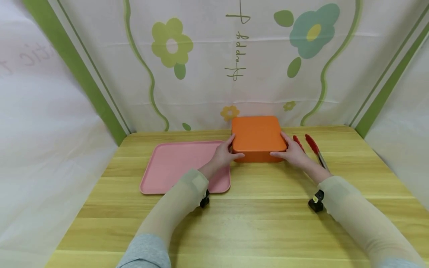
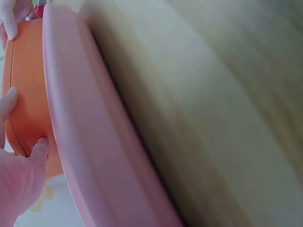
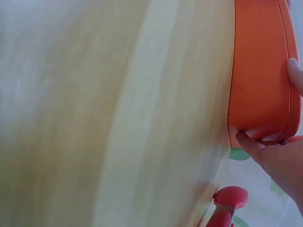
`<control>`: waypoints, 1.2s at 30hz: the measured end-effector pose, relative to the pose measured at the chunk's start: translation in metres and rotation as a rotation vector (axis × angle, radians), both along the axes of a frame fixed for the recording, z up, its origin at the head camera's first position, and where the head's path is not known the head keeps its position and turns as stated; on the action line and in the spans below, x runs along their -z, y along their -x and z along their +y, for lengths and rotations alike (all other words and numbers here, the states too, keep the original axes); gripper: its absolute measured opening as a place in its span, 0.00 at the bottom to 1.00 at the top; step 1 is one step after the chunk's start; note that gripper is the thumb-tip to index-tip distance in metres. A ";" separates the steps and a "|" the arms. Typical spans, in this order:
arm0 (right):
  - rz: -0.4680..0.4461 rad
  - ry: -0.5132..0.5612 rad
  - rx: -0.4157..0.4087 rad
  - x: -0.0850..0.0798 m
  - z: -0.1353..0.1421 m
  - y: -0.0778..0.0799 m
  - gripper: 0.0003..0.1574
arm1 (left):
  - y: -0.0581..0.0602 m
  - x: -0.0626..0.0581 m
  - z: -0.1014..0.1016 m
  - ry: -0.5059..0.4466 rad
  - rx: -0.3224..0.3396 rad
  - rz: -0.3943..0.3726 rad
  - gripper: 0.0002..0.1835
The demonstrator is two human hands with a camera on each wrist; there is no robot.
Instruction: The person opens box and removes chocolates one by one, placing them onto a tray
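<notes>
An orange lidded box [image 1: 258, 134], square with rounded corners, sits at the back of the table. My left hand [image 1: 222, 153] grips its left side, thumb along the front face. On the opposite side my right hand [image 1: 295, 152] holds it the same way, thumb at the front right corner. A seam below the lid's top shows on the box [image 3: 260, 71] in the right wrist view. The left wrist view has the box [image 2: 31, 80] beyond the tray's edge, with fingers of both hands on it.
Left of the box lies a flat pink tray [image 1: 181, 163], partly covered by my left forearm. Tongs with red tips [image 1: 312, 144] lie just right of the box, partly behind my right arm. A white patterned curtain [image 1: 207, 82] hangs behind the wooden table [image 1: 254, 223].
</notes>
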State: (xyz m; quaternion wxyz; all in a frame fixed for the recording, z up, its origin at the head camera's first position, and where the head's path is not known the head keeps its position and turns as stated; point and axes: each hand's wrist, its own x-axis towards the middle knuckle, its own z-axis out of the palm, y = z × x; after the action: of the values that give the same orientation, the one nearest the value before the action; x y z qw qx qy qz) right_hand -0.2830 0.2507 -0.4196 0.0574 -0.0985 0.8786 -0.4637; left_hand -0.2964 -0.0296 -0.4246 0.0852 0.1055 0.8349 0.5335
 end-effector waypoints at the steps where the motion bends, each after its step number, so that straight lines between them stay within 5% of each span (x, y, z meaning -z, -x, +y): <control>1: -0.006 0.018 -0.002 0.000 0.000 0.000 0.66 | 0.000 0.000 0.000 -0.002 0.001 0.000 0.51; 27: -0.007 0.066 0.019 -0.002 0.001 -0.001 0.64 | 0.000 0.000 0.000 0.042 0.013 0.027 0.51; 36: -0.074 0.234 0.009 -0.005 0.003 0.001 0.61 | -0.002 -0.004 0.000 0.089 0.015 0.046 0.51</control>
State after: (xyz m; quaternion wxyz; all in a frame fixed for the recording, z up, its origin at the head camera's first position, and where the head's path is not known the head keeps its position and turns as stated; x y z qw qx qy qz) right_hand -0.2843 0.2533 -0.4150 0.0759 -0.0832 0.8162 -0.5667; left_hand -0.2948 -0.0294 -0.4209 0.0745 0.1201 0.8587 0.4927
